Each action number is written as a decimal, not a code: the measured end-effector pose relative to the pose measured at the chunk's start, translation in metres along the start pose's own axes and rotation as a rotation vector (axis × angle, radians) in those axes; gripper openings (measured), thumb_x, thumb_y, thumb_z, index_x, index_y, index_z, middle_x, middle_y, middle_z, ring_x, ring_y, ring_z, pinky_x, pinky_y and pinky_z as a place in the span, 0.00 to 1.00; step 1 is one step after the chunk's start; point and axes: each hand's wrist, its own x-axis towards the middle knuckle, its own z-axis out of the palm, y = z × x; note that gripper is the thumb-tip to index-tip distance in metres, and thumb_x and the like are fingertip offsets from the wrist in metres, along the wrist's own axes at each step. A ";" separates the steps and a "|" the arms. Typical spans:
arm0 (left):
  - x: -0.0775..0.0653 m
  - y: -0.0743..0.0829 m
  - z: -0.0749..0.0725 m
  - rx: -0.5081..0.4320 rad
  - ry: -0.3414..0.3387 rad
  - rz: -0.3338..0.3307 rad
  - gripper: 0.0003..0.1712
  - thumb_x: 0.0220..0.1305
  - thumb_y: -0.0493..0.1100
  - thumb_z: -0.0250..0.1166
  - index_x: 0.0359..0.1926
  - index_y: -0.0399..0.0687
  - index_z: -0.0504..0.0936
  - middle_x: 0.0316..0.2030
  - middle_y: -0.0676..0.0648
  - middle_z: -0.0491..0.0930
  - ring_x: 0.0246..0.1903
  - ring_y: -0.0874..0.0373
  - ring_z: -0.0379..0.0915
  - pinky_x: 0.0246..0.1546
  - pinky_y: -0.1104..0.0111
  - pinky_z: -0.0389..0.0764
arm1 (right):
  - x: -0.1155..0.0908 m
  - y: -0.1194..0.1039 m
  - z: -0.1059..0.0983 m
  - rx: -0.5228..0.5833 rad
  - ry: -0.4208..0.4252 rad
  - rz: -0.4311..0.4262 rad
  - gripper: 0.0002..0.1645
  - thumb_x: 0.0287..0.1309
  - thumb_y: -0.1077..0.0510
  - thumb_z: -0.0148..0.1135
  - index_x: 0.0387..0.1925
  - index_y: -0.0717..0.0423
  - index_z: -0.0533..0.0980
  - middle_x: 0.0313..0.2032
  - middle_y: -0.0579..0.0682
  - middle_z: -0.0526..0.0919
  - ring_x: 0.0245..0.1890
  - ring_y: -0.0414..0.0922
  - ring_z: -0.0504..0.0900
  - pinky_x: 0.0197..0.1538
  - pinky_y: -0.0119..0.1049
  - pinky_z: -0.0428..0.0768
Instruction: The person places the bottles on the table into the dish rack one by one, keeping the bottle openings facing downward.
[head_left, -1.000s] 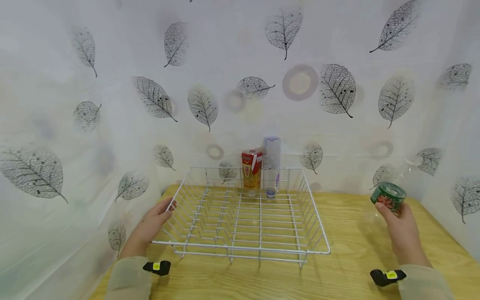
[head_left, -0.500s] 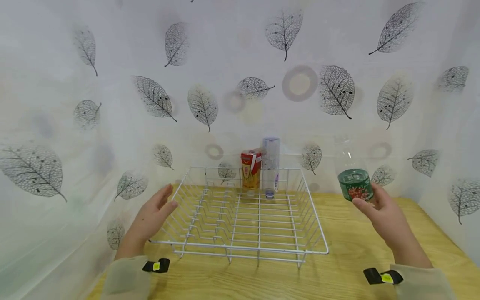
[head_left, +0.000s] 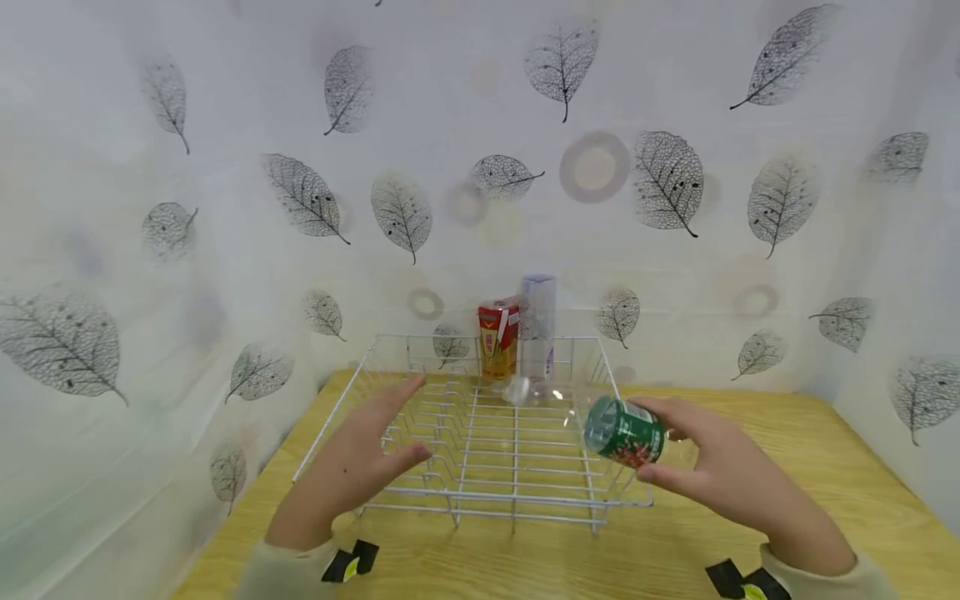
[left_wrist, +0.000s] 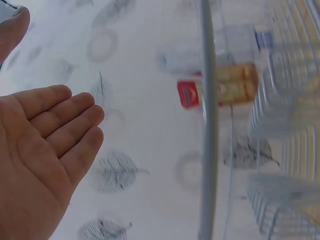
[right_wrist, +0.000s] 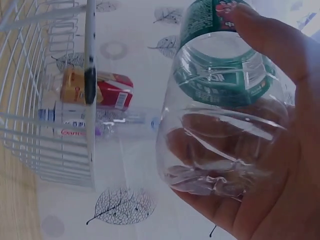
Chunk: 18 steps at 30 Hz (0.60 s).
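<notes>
My right hand [head_left: 731,467] grips a clear plastic bottle with a green label [head_left: 626,432], above the right side of a white wire rack [head_left: 525,498]. The bottle lies tilted nearly sideways, its neck pointing left across the rack. In the right wrist view, fingers curl behind the bottle's clear base [right_wrist: 220,145] and the thumb lies on its label. My left hand [head_left: 352,458] hovers over the rack's left side, fingers and thumb spread, palm bare in the left wrist view.
At the rack's back, a red-and-yellow bottle [head_left: 498,342] and a clear bottle [head_left: 538,317] stand upside down, necks low. The wooden table [head_left: 750,417] carries the rack. A leaf-patterned sheet [head_left: 465,108] hangs behind and along the sides.
My right hand has brought the bottle left from the table's right side and tipped it sideways over the rack. My left hand has left the rack's left rim and moved right over it.
</notes>
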 end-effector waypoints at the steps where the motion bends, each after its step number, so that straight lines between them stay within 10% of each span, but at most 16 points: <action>1: 0.000 0.006 0.002 0.020 0.008 0.040 0.47 0.67 0.62 0.66 0.80 0.58 0.57 0.74 0.47 0.63 0.70 0.42 0.61 0.65 0.42 0.66 | 0.000 -0.005 0.002 -0.021 -0.014 -0.023 0.44 0.53 0.42 0.77 0.70 0.38 0.71 0.58 0.37 0.79 0.47 0.38 0.81 0.46 0.42 0.84; 8: 0.000 0.042 0.021 0.130 0.022 0.254 0.49 0.68 0.74 0.54 0.77 0.48 0.62 0.71 0.46 0.68 0.66 0.49 0.70 0.58 0.54 0.78 | 0.002 -0.032 0.019 -0.230 -0.053 -0.125 0.48 0.45 0.36 0.80 0.68 0.42 0.74 0.57 0.40 0.81 0.53 0.43 0.82 0.50 0.48 0.84; 18: 0.001 0.067 0.042 0.244 -0.056 0.384 0.51 0.59 0.69 0.68 0.74 0.44 0.67 0.68 0.46 0.72 0.63 0.53 0.73 0.57 0.59 0.80 | 0.005 -0.056 0.046 -0.279 -0.021 -0.268 0.48 0.44 0.29 0.77 0.63 0.48 0.77 0.54 0.41 0.83 0.49 0.42 0.83 0.47 0.45 0.85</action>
